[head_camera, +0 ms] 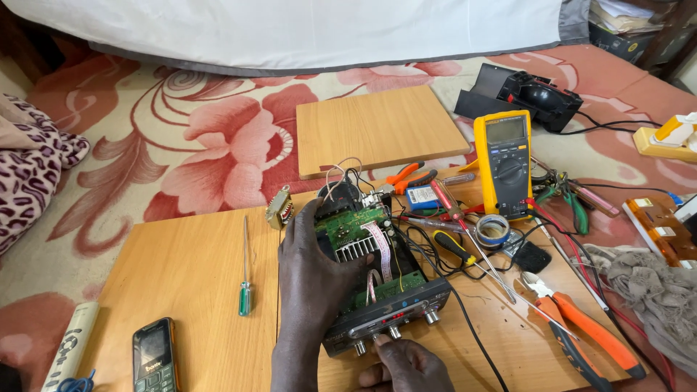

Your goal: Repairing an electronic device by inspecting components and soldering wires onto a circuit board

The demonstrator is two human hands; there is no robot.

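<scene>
A: Where is the amplifier [377, 279]?

B: On the near wooden board [181, 283], lid off, its green circuit boards and finned heatsink bare. The black front panel with its knobs faces the person.

A: And the left hand [314, 272]?

B: It lies over the amplifier's left side, palm down, fingers curled loosely round the edge of the chassis and gripping it. The fingertips touch the upper circuit board.

A: The right hand [406, 366]?

B: Low at the frame's edge, just in front of the panel. The fingers are bent and the fingertips sit at the knobs. I cannot tell whether they pinch a knob or only touch it.

A: What lies about?

B: A green-handled screwdriver [245, 272] left of the hand, well apart from it. A small transformer [279, 207] beside the amplifier's far left corner. A phone [154, 356] and a white remote [70, 348] at the near left.

A: And to the right?

B: A yellow multimeter [504, 163], a tape roll [493, 230], orange pliers [588, 330], and a tangle of black leads. A second board [377, 129] lies farther back on the flowered carpet [218, 138].
</scene>
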